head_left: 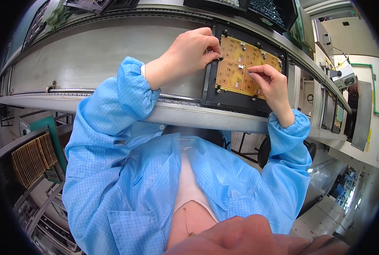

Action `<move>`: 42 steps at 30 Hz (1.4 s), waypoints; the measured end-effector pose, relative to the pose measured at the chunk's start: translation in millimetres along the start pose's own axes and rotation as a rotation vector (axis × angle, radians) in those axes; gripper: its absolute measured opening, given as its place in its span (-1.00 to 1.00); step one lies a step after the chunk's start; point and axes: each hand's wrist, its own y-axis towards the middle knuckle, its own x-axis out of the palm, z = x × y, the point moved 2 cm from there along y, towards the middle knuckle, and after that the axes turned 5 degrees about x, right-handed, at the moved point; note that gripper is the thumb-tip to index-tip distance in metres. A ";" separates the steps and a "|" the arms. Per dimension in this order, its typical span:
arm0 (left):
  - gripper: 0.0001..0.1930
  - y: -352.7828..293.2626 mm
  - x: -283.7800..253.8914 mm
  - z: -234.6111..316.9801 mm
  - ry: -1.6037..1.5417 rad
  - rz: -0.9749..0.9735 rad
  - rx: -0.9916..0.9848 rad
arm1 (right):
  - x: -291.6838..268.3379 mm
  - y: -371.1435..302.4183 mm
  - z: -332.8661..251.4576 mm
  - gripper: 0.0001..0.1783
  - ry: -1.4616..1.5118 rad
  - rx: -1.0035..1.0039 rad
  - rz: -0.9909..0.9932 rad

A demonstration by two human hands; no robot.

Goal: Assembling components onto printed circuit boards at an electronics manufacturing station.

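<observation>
A yellow circuit board panel (232, 76) lies in a black carrier frame (210, 80), with small black clips around its edges. My left hand (193, 47) is at the panel's left edge, thumb and fingers pinched beside a black clip (220, 58). Whether they grip the clip or some tiny piece is too small to tell. Over the panel's right half, my right hand (271, 80) pinches a tiny bluish component (249, 72) between thumb and forefinger, close above the board. A few white connectors (241, 66) stand on the panel.
The carrier sits on a conveyor with a chain rail behind and a metal front rail (198, 115). A metal surface (113, 51) stretches left. Behind the carrier stands a black bin of small dark-blue parts (266, 12). A rack of brown boards (34, 161) is at lower left.
</observation>
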 end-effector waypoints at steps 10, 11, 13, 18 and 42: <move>-0.96 5.4 2.5 16.3 -0.058 0.025 0.012 | -3.9 -10.5 -5.8 -0.88 -0.377 -0.190 0.191; -0.96 6.3 3.1 17.1 -0.061 0.027 0.008 | -4.2 -10.8 -4.5 -0.88 -0.379 -0.189 0.186; -0.95 7.8 4.6 18.5 -0.058 0.036 0.028 | -5.0 -11.6 -0.7 -0.88 -0.369 -0.196 0.213; -0.93 13.5 3.9 25.5 -0.046 0.043 0.043 | -11.0 -14.3 -3.9 -0.88 -0.424 -0.218 0.237; -0.88 -2.5 -121.7 -83.3 0.409 0.635 -0.137 | -119.0 -6.0 142.4 -0.44 -0.797 0.146 0.605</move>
